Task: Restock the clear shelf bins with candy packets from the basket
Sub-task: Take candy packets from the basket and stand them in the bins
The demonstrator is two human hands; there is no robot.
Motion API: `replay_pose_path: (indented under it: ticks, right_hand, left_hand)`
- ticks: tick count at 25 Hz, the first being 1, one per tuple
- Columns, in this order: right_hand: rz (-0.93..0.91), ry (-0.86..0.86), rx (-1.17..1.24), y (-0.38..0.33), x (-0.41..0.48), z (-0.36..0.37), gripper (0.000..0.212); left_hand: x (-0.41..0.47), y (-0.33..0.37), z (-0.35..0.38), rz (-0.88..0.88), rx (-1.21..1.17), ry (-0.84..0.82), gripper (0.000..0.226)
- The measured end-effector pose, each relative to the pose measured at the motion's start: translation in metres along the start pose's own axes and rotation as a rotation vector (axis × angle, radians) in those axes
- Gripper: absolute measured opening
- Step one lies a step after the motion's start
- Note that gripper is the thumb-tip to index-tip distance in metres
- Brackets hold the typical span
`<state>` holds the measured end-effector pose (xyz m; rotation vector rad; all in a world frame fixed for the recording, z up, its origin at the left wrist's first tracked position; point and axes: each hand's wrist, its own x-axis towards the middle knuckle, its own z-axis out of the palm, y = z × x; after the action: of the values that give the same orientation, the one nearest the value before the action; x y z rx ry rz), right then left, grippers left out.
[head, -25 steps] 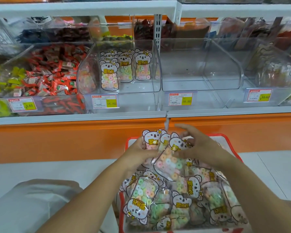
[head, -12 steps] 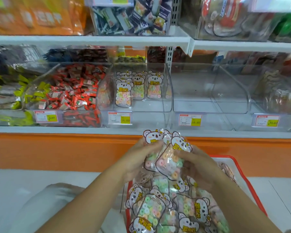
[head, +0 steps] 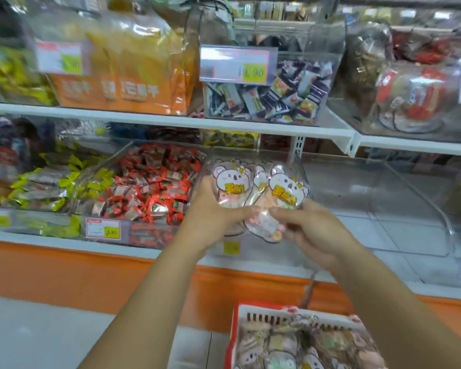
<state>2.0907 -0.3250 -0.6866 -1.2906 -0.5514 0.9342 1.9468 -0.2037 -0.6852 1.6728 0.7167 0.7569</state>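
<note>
Both hands hold a small bunch of bear-faced candy packets (head: 264, 194) with pastel ring sweets, raised in front of the clear shelf bin (head: 301, 166) on the lower shelf. My left hand (head: 213, 211) grips the left packet from the side and below. My right hand (head: 309, 227) pinches the lower right packet. The red basket (head: 233, 331) with more of the same packets sits low at the bottom right, partly cut off by the frame edge. The bin's inside is mostly hidden behind the held packets.
An empty clear bin (head: 399, 209) stands to the right of the packets. Left of them is a bin of red-wrapped sweets (head: 155, 187), then yellow-green packs (head: 37, 190). The upper shelf (head: 171, 121) carries orange bags and a bin of dark wrapped sweets (head: 272, 97).
Both hands have lifted the packets out of the basket up to the lower shelf bin. The view has tilted upward, so the basket now lies far below.
</note>
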Motion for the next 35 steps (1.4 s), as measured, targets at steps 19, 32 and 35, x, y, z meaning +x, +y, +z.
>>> replay_pose_path:
  ticks: [19, 32, 35]
  right_hand:
    - [0.217, 0.259, -1.015, 0.044, 0.195, 0.0, 0.063]
    - [0.303, 0.268, -0.975, 0.032, 0.174, 0.009, 0.074]
    - [0.113, 0.305, -1.187, 0.007, 0.151, 0.018, 0.028]
  left_hand:
    - [0.064, -0.041, -0.035, 0.07, 0.133, 0.173, 0.049]
    - [0.058, -0.039, -0.016, 0.032, 0.156, 0.102, 0.05]
    - [0.06, -0.042, -0.013, 0.021, 0.156, 0.093, 0.05]
